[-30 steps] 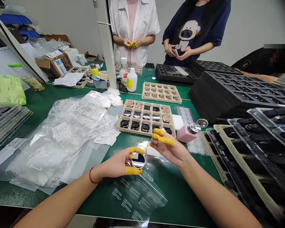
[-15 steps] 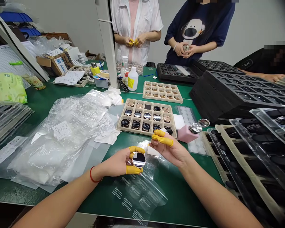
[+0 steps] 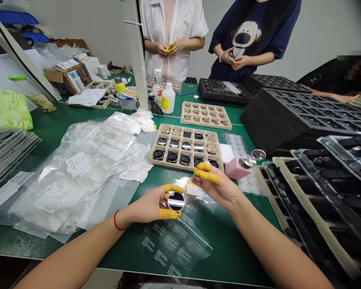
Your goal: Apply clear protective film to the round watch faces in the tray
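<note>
My left hand [image 3: 156, 204], with yellow finger cots on, grips a round watch head [image 3: 176, 201] by its rim. Its glossy dark face is turned up towards me and shows a white reflection. To the right and slightly higher, my right hand [image 3: 213, 182] has its yellow-capped fingers pinched together, apart from the watch head; what they hold, if anything, is hidden. Just below those fingers is a small white piece [image 3: 194, 190]. Under both hands lie clear bags with printed protective films [image 3: 185, 245]. Beyond them is a beige compartment tray [image 3: 152, 157] of watch heads.
A pink pump bottle [image 3: 238, 167] stands right of the tray, near stacked black trays [image 3: 267, 120]. Crumpled clear plastic bags [image 3: 93, 148] cover the left. Farther back are a second tray [image 3: 206, 124], a white bottle [image 3: 168, 99] and two standing people; another person is at far right.
My right hand has shifted slightly, showing more of the small white piece. The reflection on the watch head has changed a little. My left hand keeps its grip.
</note>
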`<state>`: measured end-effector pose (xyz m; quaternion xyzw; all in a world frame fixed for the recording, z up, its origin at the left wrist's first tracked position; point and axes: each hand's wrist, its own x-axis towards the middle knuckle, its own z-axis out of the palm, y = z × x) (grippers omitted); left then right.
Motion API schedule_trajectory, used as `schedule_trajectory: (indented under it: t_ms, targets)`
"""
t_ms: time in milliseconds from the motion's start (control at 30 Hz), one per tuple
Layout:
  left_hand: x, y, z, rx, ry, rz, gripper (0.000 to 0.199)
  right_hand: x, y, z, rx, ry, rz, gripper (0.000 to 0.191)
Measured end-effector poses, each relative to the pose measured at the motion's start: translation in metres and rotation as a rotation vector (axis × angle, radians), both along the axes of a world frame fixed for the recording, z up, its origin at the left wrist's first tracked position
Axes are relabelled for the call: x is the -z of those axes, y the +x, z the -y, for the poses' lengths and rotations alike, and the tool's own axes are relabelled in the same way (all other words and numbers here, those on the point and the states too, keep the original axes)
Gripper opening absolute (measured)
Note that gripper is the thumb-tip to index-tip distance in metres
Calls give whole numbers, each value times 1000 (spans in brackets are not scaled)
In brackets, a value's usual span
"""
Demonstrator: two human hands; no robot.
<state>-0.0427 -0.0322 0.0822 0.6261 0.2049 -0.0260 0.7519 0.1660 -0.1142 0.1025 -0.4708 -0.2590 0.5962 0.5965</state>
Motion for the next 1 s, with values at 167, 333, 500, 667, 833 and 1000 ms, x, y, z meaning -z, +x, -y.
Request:
schedule_trajectory:
  t_ms: [167,333,500,667,833,1000]
  targets:
    - [1,1,2,-113,70,27,57,9,37,-5,309,-67,1190,22]
    - [8,2,2,-196,124,77,51,38,51,-12,91,-265,1849,17]
    - [15,5,1,-289,157,79,51,29,31,-7,28,-2,1675,11]
    - [17,5,3,-286,244,142,50,12,-36,10,-120,535,1515,7]
    - [14,5,7,-219,410,134,40,33,-62,2,13,668,1596,18]
    - [16,6,7,-322,216,138,49,36,-46,1,128,615,1551,15]
